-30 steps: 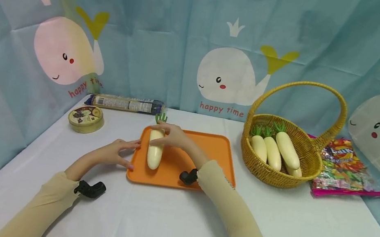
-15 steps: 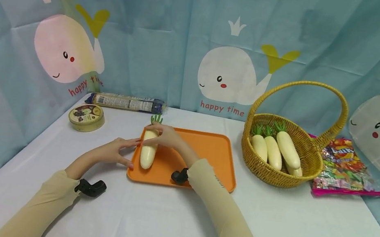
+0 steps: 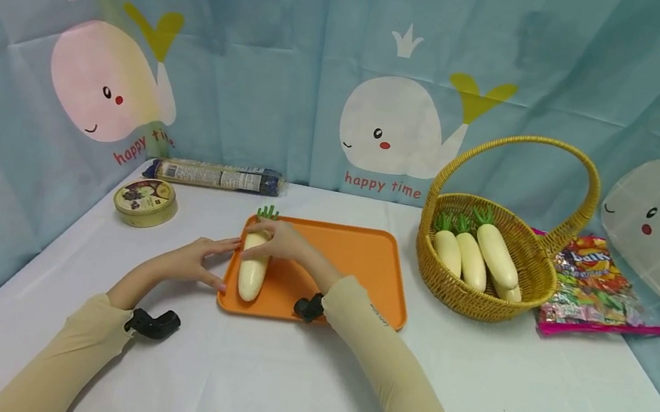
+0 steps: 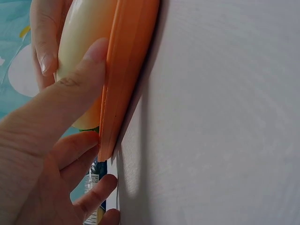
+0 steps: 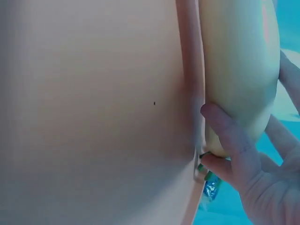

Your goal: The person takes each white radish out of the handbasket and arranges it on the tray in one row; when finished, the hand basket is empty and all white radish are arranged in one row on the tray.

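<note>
A white radish (image 3: 252, 276) with green leaf stubs lies lengthwise along the left side of the orange tray (image 3: 345, 273). My right hand (image 3: 287, 242) grips it near the leafy end, thumb on one flank and fingers over the other. In the right wrist view, the thumb and fingers bend round the radish (image 5: 239, 61) beside its green top. My left hand (image 3: 191, 263) is at the tray's left rim, fingers spread. The left wrist view has the left thumb on the rim of the tray (image 4: 129, 61), close to the radish, and a fingertip touching the far corner.
A wicker basket (image 3: 464, 301) with a tall handle holds several white radishes (image 3: 497, 255) right of the tray. Beside it lies a candy bag (image 3: 595, 291). A round tin (image 3: 144, 204) and a long wrapped packet (image 3: 214, 175) are at the back left, before a whale-print curtain (image 3: 246, 77).
My right hand has moved the radish leftward across the tray, then slightly nearer, to the left rim. The left hand keeps its place at the tray's edge. The head view has shifted slightly.
</note>
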{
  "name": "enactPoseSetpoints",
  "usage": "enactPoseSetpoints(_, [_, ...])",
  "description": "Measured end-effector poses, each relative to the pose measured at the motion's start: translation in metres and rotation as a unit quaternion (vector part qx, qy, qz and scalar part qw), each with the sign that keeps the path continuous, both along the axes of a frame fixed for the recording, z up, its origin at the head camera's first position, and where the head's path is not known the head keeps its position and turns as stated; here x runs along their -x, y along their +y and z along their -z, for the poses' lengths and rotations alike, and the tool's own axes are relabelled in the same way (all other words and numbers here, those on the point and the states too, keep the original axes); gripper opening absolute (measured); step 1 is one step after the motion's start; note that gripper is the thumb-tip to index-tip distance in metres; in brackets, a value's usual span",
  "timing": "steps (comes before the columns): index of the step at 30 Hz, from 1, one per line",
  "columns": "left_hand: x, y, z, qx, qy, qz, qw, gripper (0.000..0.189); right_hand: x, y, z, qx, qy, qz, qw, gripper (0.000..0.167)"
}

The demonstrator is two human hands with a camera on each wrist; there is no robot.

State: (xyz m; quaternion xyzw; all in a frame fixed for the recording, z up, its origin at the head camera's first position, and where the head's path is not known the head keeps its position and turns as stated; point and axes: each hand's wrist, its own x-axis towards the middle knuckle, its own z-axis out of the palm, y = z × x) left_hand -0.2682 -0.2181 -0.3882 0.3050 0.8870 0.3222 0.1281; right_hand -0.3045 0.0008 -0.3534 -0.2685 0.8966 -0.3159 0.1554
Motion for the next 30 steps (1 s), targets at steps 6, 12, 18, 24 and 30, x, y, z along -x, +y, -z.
enactPoseSetpoints(6, [-0.002,0.001,-0.002,-0.002,0.001,0.001,1.0000,0.088,-0.005,-0.009,-0.003,-0.049,0.024,-0.022,0.9983,0.058])
enactPoseSetpoints(12, [-0.002,0.001,-0.001,-0.011,0.004,0.005,0.9999,0.088,-0.008,-0.017,-0.006,-0.080,0.046,-0.033,0.9951,0.057])
enactPoseSetpoints(18, [-0.005,0.000,-0.001,-0.032,0.020,0.023,0.9990,0.086,-0.008,-0.014,-0.009,-0.059,0.009,-0.028,0.9978,0.056])
enactPoseSetpoints(24, [-0.002,0.000,0.000,-0.014,0.002,0.004,0.9999,0.089,-0.005,-0.012,-0.010,-0.069,0.002,-0.024,0.9973,0.057])
enactPoseSetpoints(30, [0.000,0.000,-0.001,-0.004,-0.005,0.002,1.0000,0.087,-0.004,-0.015,-0.012,-0.073,-0.007,-0.023,0.9970,0.056])
